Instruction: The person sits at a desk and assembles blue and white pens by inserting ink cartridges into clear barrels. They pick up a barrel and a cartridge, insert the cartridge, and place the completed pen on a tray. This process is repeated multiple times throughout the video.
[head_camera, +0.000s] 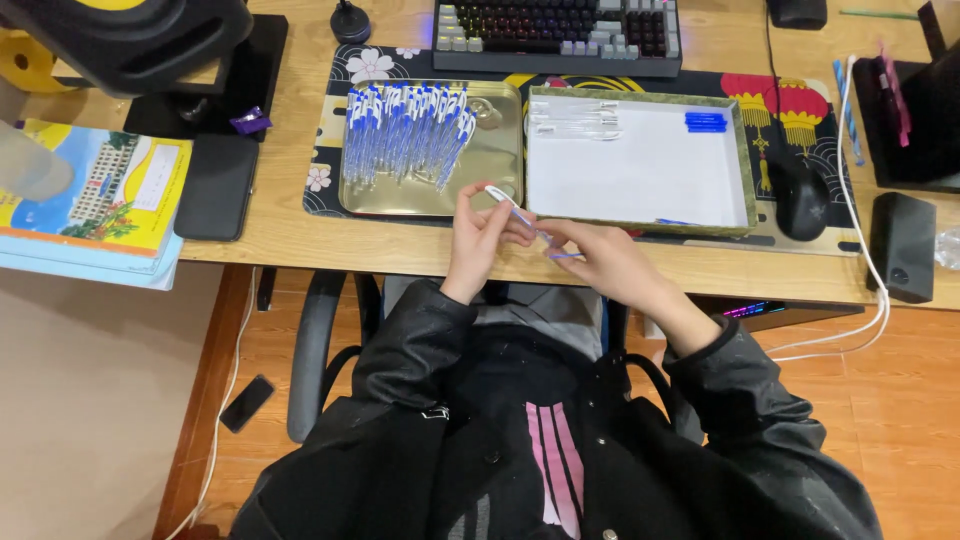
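Observation:
My left hand (478, 235) pinches a clear ballpoint pen (508, 203) with a blue tip, held over the desk's front edge. My right hand (595, 258) meets it from the right, its fingers on a small blue part (565, 256) at the pen's lower end. Just behind the hands a gold metal tray (500, 160) holds several finished blue-and-clear pens (405, 135) in a row. To its right a white-lined box (640, 165) holds clear pen barrels (575, 120) and blue caps (705, 121).
A keyboard (557, 35) lies at the back of the wooden desk (290, 230). A black mouse (802, 200) and a black speaker (902, 246) sit to the right. Books (100, 195) and a black phone (217, 185) lie on the left.

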